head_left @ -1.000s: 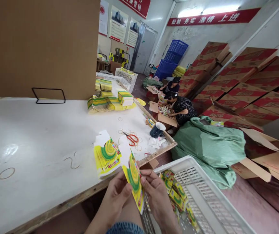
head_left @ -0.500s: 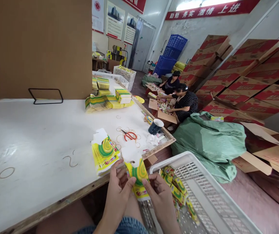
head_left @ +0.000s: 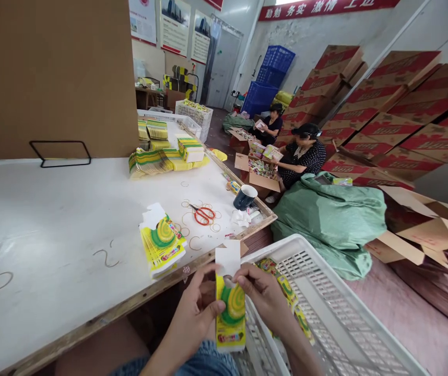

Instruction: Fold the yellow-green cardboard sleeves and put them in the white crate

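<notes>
A yellow and green flat carton (head_left: 231,308) with a white top flap stands upright in front of me, below the table's edge. My left hand (head_left: 193,317) grips its left side. My right hand (head_left: 262,297) pinches its upper right, near the white flap. A stack of the same flat cartons (head_left: 161,244) lies on the white table (head_left: 51,219) just left of my hands. More finished yellow and green pieces (head_left: 290,300) lie in the white plastic crate (head_left: 326,303) at my right.
Red scissors (head_left: 202,214), loose rubber bands and a dark cup (head_left: 245,197) sit near the table's right edge. Bundled cartons (head_left: 161,156) are stacked farther back. Two seated people (head_left: 300,154) work at open boxes beyond a green sack (head_left: 333,219). Brown boxes (head_left: 384,115) line the wall.
The carton has turned from tilted to upright, its white flap now pointing up. Both hands shifted a little right and lower. The view has swung slightly right.
</notes>
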Tool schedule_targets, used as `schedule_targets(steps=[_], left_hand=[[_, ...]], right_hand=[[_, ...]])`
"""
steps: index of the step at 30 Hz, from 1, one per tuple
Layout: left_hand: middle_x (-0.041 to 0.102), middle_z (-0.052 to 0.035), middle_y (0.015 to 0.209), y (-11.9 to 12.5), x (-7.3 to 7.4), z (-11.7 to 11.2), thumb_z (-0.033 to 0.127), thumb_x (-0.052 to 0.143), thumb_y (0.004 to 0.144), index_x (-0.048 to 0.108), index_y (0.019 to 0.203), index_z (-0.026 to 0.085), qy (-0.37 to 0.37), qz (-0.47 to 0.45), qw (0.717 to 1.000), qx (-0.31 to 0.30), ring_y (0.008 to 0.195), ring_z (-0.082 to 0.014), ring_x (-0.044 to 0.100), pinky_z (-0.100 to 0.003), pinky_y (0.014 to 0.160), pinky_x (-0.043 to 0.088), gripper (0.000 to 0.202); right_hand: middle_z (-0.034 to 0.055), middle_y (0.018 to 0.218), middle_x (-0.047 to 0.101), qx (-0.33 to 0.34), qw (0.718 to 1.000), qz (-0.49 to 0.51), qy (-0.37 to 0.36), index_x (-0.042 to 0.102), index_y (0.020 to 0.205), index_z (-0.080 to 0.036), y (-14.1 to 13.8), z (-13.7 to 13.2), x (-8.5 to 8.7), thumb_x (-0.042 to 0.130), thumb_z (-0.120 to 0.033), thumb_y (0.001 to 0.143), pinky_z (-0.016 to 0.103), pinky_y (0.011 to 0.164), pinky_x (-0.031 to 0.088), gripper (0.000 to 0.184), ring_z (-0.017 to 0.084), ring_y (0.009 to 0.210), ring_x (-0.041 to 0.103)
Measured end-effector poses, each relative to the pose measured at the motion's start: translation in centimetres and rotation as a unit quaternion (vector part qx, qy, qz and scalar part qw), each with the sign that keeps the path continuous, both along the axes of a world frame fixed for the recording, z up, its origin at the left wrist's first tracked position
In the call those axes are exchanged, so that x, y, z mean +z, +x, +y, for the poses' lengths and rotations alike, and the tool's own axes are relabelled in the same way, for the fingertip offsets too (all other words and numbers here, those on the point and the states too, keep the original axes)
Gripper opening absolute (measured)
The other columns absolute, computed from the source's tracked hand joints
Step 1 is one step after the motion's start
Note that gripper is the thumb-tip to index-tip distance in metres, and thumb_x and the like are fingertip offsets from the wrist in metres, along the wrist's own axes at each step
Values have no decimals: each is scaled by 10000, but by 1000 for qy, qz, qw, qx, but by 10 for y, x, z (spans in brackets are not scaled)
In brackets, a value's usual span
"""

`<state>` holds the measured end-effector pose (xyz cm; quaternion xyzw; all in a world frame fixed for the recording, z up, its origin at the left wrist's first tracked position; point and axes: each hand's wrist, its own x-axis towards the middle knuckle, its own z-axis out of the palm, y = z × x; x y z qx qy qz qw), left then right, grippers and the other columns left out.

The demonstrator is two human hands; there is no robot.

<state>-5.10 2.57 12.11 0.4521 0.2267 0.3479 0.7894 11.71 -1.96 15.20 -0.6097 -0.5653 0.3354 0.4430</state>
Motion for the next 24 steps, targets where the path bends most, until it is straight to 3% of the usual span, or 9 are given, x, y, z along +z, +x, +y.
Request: schedule_targets(steps=[3,5,8,10,15,20,24], left_hand=[[681,-93,1106,1,1,1,259,697,758,224,1419,264,-18,-23,1000,-8,1036,-254,629,-340,822,494,813],[694,-99,1081,2,0,2,256,691,763,334,1372,231,-22,-22,999,-26,1016,-253,639,-331,809,496,706],[713,-92,1043,4,-3,3,223,673,778,507,1221,200,0,10,1000,-9,962,-241,659,-305,777,499,473],[709,-90,1069,5,-6,3,204,656,791,529,1198,203,19,30,999,9,964,-241,659,-311,784,504,426],[675,-96,1173,8,-11,0,175,602,818,507,1255,224,40,59,997,20,1016,-247,646,-345,847,505,450],[658,-110,1210,6,-11,-1,183,589,825,482,1286,213,41,66,997,13,1085,-253,616,-367,917,478,474],[659,-118,1208,5,-11,-1,204,619,803,485,1276,201,11,54,998,21,1099,-265,609,-371,906,487,492]], right_hand=[[64,989,637,-26,999,39,19,639,1022,-222,-1,1,-5,525,-331,898,291,729,481,200,188,830,606],[81,1070,626,-18,999,39,30,642,1079,-241,2,1,-7,522,-336,900,319,780,484,236,206,907,606],[84,991,640,-3,998,-19,63,707,1002,-238,9,0,-3,476,-406,912,360,837,453,299,239,974,575],[75,915,638,3,997,-51,53,727,967,-223,13,-3,2,450,-446,912,350,785,453,360,231,890,575],[-52,630,558,8,996,-29,-80,563,1130,-214,8,-4,3,622,-259,795,212,495,353,344,123,541,478],[-99,531,483,-30,991,-103,-83,491,994,-224,-3,2,-3,570,-155,766,206,469,290,251,111,466,434],[-86,550,516,-38,984,-151,-81,467,1005,-227,-9,2,-5,546,-160,773,226,515,337,254,140,505,487]])
